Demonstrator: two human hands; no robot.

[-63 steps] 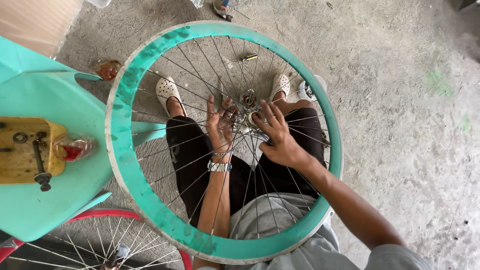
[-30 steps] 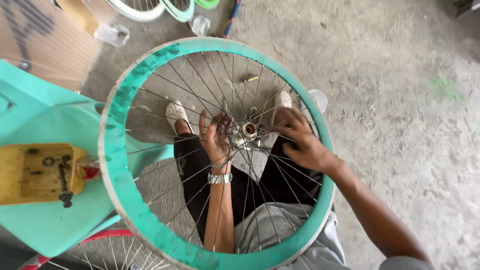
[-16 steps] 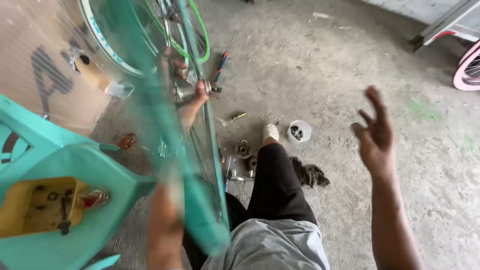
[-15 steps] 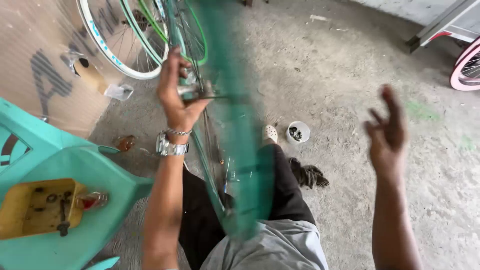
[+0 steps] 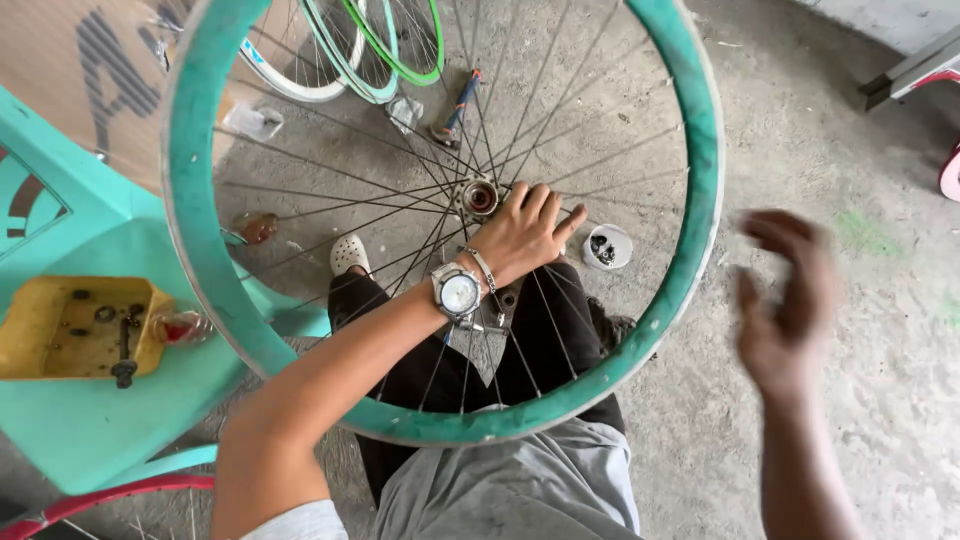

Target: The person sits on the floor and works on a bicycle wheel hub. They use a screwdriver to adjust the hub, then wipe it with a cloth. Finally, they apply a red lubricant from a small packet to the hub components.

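Wheel: we hold a teal bicycle wheel (image 5: 195,200) face-on before us, its rim filling most of the view, lower edge over our lap.
Hub: the metal hub (image 5: 480,196) sits near the middle of the wheel, spokes fanning out all round.
Left hand: our left hand (image 5: 522,232) lies just at 4 o'clock of the hub, fingers (image 5: 545,205) curled loosely over the spokes beside it; a wristwatch (image 5: 457,291) and a thin bracelet sit on the wrist.
Right hand: our right hand (image 5: 785,305) hangs in the air outside the rim at 3 o'clock, blurred, fingers spread apart and holding nothing.
Stool: a teal plastic stool (image 5: 90,430) stands at 9 o'clock, carrying a yellow tray (image 5: 40,335) of small parts.
Floor: on the concrete floor (image 5: 860,140), a small white cup (image 5: 606,246) lies seen through the spokes, right of the hub.
Other wheels: more rims (image 5: 370,60) lean at 12 o'clock, one green.
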